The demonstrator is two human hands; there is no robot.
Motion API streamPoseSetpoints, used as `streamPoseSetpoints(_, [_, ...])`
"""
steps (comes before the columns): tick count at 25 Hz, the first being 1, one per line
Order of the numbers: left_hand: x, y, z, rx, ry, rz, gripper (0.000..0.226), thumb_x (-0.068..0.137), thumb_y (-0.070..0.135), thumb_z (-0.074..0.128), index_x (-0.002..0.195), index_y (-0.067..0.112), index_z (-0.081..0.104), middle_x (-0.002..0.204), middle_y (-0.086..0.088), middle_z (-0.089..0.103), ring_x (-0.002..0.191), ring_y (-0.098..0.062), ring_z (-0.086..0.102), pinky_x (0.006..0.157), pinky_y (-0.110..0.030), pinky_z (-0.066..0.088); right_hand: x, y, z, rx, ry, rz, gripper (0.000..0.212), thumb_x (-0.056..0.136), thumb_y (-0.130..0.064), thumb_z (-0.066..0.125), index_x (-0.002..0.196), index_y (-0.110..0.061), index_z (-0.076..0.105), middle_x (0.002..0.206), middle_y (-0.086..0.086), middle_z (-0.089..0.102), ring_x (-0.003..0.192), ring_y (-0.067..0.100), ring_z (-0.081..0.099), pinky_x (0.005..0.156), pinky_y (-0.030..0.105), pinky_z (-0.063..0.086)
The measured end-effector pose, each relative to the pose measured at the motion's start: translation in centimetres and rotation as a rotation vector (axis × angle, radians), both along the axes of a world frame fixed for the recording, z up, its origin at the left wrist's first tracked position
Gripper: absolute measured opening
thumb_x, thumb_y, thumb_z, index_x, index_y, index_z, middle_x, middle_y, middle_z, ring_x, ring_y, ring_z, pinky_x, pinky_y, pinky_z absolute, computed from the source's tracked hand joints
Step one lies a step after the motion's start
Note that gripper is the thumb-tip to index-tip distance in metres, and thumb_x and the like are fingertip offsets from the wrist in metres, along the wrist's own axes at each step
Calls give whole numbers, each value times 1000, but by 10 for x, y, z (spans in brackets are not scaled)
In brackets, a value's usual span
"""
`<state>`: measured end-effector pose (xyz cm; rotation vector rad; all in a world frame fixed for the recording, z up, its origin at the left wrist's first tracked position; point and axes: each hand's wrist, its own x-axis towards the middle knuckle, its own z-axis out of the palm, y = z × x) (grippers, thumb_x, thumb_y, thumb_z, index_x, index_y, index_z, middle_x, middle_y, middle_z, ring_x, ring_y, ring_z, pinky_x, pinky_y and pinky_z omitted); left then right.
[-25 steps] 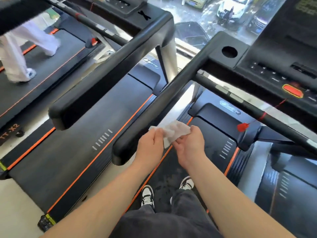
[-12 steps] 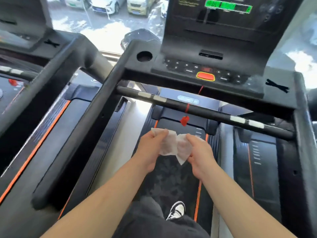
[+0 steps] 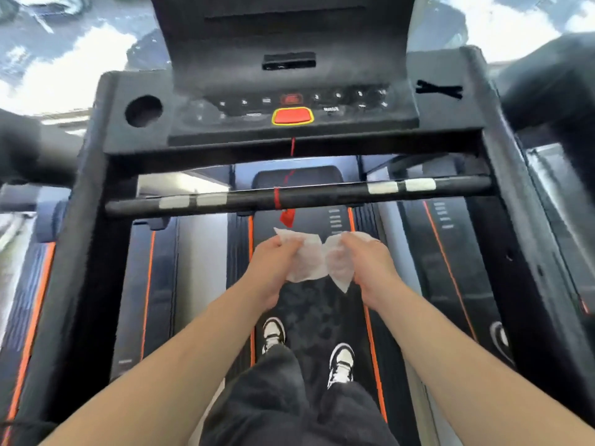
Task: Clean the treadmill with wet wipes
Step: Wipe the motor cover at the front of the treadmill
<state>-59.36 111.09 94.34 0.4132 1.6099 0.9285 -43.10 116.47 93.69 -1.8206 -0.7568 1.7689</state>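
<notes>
head-worn view, looking forward and down, treadmill (image 3: 291,117) close

A pair of black-and-white shoes (image 3: 273,333) stands at the lower centre of the frame, below dark trousers (image 3: 289,410). At the right side, the right neighbouring machine (image 3: 450,268) shows a black belt with an orange line. The left neighbouring machine (image 3: 32,284) is at the left edge, blurred. A pale floor strip (image 3: 199,246) lies left of centre. The upper left corner shows a bright, blurred outdoor view (image 3: 64,59).
</notes>
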Motion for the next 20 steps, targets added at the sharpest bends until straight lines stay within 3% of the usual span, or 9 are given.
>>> streamPoseSetpoints(2, [7,13,-10,5,28,-103,19,100,23,61,108,18,78,97,5,80,92,-13,75,75,-27,60,9,5,-15,-3,-8,-49,39,74,-37,69,108,-19,75,103,11,77,94,34,74,76,41,58])
streamPoseSetpoints(4, [16,25,-25,2,65,-200,20,100,23,60,105,20,79,98,6,80,93,-12,75,73,-23,55,24,8,-28,-23,-20,-91,37,76,-36,71,109,-21,75,103,8,77,92,30,75,72,37,59])
streamPoseSetpoints(7, [34,36,-40,-27,81,-292,21,103,24,59,106,17,78,100,3,80,96,-16,75,81,-28,57,59,6,-40,-44,-46,-202,27,83,-33,71,108,-22,75,100,2,77,90,23,74,70,31,55])
streamPoseSetpoints(11, [75,50,-64,-51,43,-395,22,105,18,55,108,14,76,103,-6,80,94,-20,77,83,-31,60,115,2,-64,24,-27,-248,20,92,-29,68,109,-22,75,103,0,76,95,18,72,79,33,57])
streamPoseSetpoints(14, [104,75,-94,-12,34,-460,22,104,14,56,100,10,77,99,-12,79,86,-21,76,76,-30,60,143,13,-105,85,-49,-288,25,90,-35,67,109,-20,75,103,-1,76,99,21,72,81,36,57])
streamPoseSetpoints(18, [125,110,-166,21,85,-576,22,101,8,56,102,-5,74,90,-15,75,77,-24,70,68,-32,54,164,42,-173,168,-125,-261,38,80,-47,61,100,-18,77,97,0,78,95,24,74,92,48,59])
streamPoseSetpoints(20, [132,133,-215,52,91,-617,19,99,5,57,99,-5,73,86,-15,72,74,-26,66,64,-31,52,167,66,-209,229,-161,-293,40,83,-47,58,98,-14,76,97,2,76,96,24,72,89,40,59])
